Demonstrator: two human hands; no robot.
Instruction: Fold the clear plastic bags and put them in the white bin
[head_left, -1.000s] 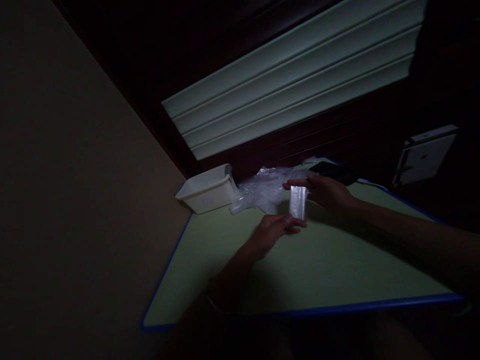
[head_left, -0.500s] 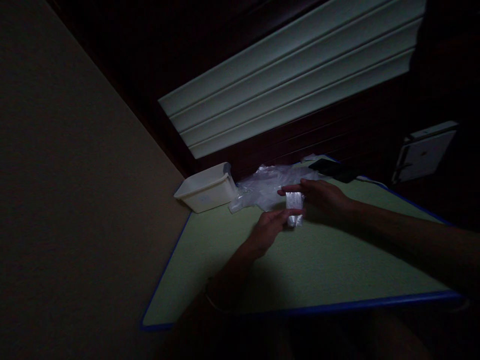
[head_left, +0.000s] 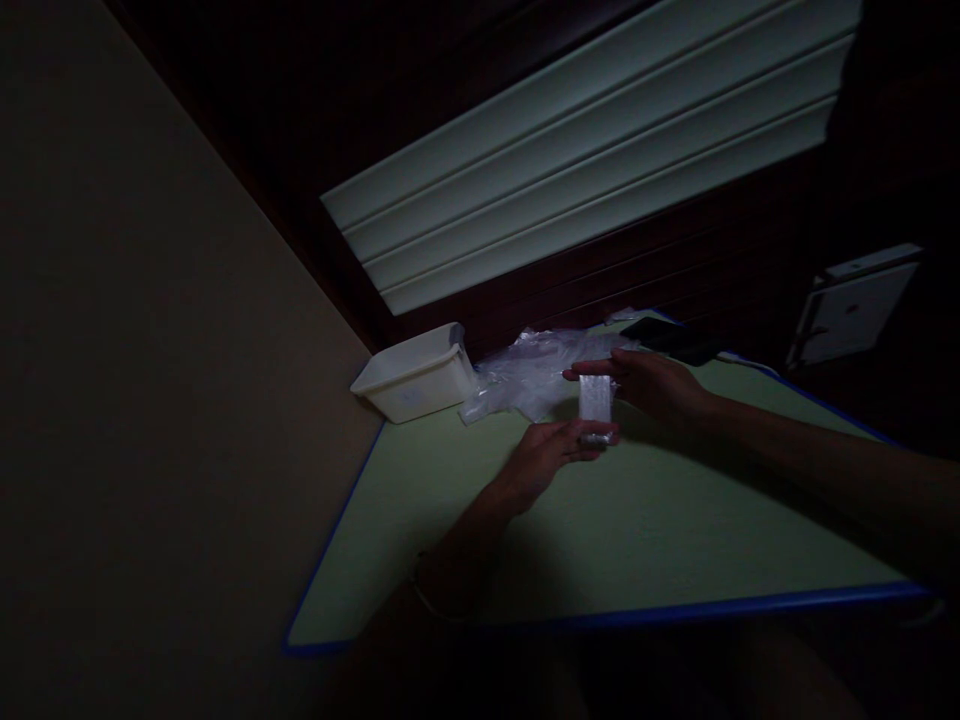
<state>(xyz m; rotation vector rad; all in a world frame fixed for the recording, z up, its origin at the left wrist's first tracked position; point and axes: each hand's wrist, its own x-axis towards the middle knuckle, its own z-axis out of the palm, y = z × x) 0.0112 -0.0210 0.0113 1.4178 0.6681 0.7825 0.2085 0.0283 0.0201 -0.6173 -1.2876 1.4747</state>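
Nearest, the 2 hands, left [head_left: 536, 462] and right [head_left: 654, 388], are apart, with 1 small clear plastic packet [head_left: 596, 402] held between their fingers above the green tabletop [head_left: 637, 530]. The packet looks silvery, shiny and roughly rectangular, its surface finely creased (any contents are too dim to tell). Beyond it lie a crumpled heap of clear plastic [head_left: 536, 370] and, beside that heap, 1 white bin [head_left: 424, 385].

The view is very dim, falling to near-black at its lower corners. Muted light shows the slats [head_left: 585, 150] and table [head_left: 675, 520]; the packet [head_left: 595, 398] glints faintly. A soft shadow lies beside the right arm [head_left: 795, 440]. Fine detail is murky.
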